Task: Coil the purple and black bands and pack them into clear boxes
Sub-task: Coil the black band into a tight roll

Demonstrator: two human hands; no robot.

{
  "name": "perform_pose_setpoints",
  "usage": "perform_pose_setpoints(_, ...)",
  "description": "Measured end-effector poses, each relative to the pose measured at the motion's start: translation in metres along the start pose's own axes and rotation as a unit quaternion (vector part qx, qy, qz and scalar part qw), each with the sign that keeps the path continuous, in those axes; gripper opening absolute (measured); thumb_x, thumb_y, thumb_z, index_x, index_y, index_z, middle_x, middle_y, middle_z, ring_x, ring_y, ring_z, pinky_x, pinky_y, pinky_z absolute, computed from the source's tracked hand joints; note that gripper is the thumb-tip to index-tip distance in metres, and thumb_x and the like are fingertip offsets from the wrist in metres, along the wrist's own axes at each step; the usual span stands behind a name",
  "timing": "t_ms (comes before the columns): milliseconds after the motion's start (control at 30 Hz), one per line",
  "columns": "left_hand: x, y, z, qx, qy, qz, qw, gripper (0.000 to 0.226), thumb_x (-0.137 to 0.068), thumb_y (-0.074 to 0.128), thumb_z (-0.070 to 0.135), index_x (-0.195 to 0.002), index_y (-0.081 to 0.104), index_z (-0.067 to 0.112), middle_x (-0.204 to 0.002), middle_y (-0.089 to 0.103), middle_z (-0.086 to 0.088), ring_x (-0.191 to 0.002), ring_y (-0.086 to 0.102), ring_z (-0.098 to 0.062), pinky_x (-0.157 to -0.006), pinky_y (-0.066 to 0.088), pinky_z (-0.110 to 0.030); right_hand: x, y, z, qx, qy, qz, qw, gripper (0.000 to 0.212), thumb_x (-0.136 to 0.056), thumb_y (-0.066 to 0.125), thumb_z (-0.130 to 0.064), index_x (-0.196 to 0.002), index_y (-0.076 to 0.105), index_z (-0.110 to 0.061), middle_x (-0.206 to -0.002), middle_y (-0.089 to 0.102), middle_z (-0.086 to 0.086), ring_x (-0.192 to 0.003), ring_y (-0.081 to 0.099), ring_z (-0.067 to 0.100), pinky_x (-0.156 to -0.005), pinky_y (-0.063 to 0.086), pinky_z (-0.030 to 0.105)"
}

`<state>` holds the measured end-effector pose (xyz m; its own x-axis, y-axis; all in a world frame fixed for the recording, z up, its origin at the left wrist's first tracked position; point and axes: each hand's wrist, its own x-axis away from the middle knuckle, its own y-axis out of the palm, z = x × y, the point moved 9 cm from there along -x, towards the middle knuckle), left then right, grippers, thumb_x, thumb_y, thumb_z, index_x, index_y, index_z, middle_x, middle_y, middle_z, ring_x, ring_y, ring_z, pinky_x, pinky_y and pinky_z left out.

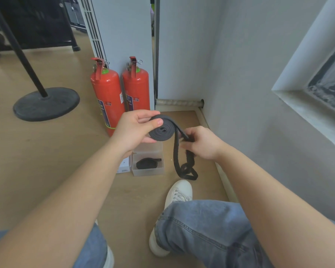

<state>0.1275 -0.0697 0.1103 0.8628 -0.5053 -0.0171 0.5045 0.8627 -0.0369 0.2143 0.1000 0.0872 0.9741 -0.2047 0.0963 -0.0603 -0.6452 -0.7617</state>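
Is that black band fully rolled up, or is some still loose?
Partly coiled: the left hand grips the rolled part of the black band; a loose tail hangs from the right hand.

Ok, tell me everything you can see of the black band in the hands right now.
The black band is a flat, matte, rubbery-looking strap, partly wound into a tight flat coil. The left hand grips the coil, thumb on its upper edge. The free length runs to the right hand, which pinches it, then hangs in loose loops that seem to reach the floor.
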Motion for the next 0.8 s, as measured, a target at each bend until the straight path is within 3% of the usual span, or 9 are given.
perform_pose_setpoints(67, 0.000, 0.001, -0.003, -0.002, -0.005, -0.001, 1.000, 0.026, -0.089, 0.076, 0.010, -0.112, 0.072, 0.021, -0.107, 0.075, -0.002, -0.090, 0.077, -0.015, -0.073, 0.064, -0.044, -0.003, -0.001, 0.008, -0.036, 0.028, 0.026, 0.999, 0.032, -0.099, 0.051, -0.007, -0.123, 0.065, -0.022, -0.101, 0.069, 0.003, -0.078, 0.072, 0.020, -0.062, 0.062, 0.030)
perform_pose_setpoints(133, 0.000, 0.004, -0.006, -0.001, -0.004, 0.001, 1.000, 0.026, -0.088, 0.077, 0.012, -0.111, 0.073, 0.022, -0.111, 0.074, -0.005, -0.092, 0.076, -0.016, -0.074, 0.064, -0.045, -0.003, -0.011, 0.012, -0.047, 0.043, 0.091, 0.994, 0.054, -0.095, 0.042, 0.003, -0.141, 0.055, -0.022, -0.116, 0.065, 0.004, -0.092, 0.070, 0.022, -0.072, 0.060, 0.026)
perform_pose_setpoints(233, 0.001, 0.008, -0.001, 0.003, 0.013, 0.006, 1.000, 0.024, -0.088, 0.077, 0.014, -0.107, 0.073, 0.029, -0.116, 0.074, -0.007, -0.099, 0.075, -0.016, -0.074, 0.064, -0.044, 0.009, -0.044, -0.003, -0.042, -0.009, 0.258, 0.965, 0.069, -0.079, 0.039, 0.015, -0.138, 0.060, -0.015, -0.129, 0.067, 0.007, -0.119, 0.062, 0.026, -0.103, 0.046, 0.027)
perform_pose_setpoints(333, -0.001, 0.005, 0.011, 0.026, 0.040, 0.022, 0.999, 0.024, -0.089, 0.075, 0.012, -0.107, 0.072, 0.029, -0.116, 0.073, -0.007, -0.103, 0.074, -0.017, -0.074, 0.064, -0.043, 0.020, -0.069, -0.009, -0.035, -0.053, 0.357, 0.932, 0.057, -0.080, 0.047, 0.009, -0.128, 0.065, -0.015, -0.119, 0.070, 0.004, -0.114, 0.064, 0.025, -0.106, 0.047, 0.038)
perform_pose_setpoints(400, -0.002, -0.004, 0.014, 0.049, 0.042, 0.039, 0.997, 0.024, -0.090, 0.074, 0.010, -0.108, 0.071, 0.026, -0.114, 0.074, -0.004, -0.102, 0.074, -0.016, -0.074, 0.064, -0.043, 0.012, -0.067, 0.000, -0.046, -0.009, 0.296, 0.954, 0.043, -0.089, 0.058, -0.005, -0.129, 0.065, -0.019, -0.115, 0.069, 0.000, -0.111, 0.065, 0.022, -0.103, 0.048, 0.032)
perform_pose_setpoints(467, -0.002, -0.007, 0.015, 0.048, 0.041, 0.035, 0.997, 0.024, -0.091, 0.073, 0.009, -0.106, 0.072, 0.027, -0.110, 0.075, -0.002, -0.100, 0.075, -0.017, -0.075, 0.064, -0.043, 0.003, -0.045, 0.010, -0.077, 0.033, 0.171, 0.982, 0.047, -0.091, 0.068, -0.017, -0.137, 0.060, -0.025, -0.121, 0.066, -0.004, -0.117, 0.063, 0.018, -0.106, 0.046, 0.030)
perform_pose_setpoints(567, 0.001, 0.003, 0.013, 0.024, 0.039, 0.005, 0.999, 0.025, -0.090, 0.073, 0.008, -0.108, 0.072, 0.024, -0.107, 0.077, -0.004, -0.096, 0.076, -0.019, -0.076, 0.064, -0.044, 0.001, -0.017, -0.003, -0.080, -0.009, 0.066, 0.995, 0.056, -0.089, 0.067, -0.015, -0.142, 0.055, -0.027, -0.138, 0.061, -0.007, -0.133, 0.053, 0.013, -0.117, 0.037, 0.037)
perform_pose_setpoints(700, 0.005, 0.015, 0.008, -0.004, 0.037, -0.020, 0.999, 0.027, -0.090, 0.073, 0.009, -0.115, 0.071, 0.019, -0.108, 0.077, -0.005, -0.097, 0.076, -0.019, -0.076, 0.064, -0.041, 0.007, -0.008, -0.035, -0.195, -0.118, 0.051, 0.972, 0.063, -0.080, 0.057, -0.001, -0.140, 0.056, -0.019, -0.131, 0.065, -0.004, -0.124, 0.060, 0.009, -0.103, 0.049, 0.026)
perform_pose_setpoints(800, 0.005, 0.013, 0.010, -0.016, 0.038, -0.019, 0.999, 0.031, -0.089, 0.075, 0.008, -0.119, 0.071, 0.016, -0.109, 0.077, -0.006, -0.096, 0.076, -0.018, -0.075, 0.064, -0.040, 0.009, -0.011, -0.037, -0.282, -0.134, 0.066, 0.948, 0.059, -0.079, 0.056, -0.003, -0.135, 0.055, -0.021, -0.125, 0.068, -0.001, -0.119, 0.064, 0.013, -0.096, 0.053, 0.025)
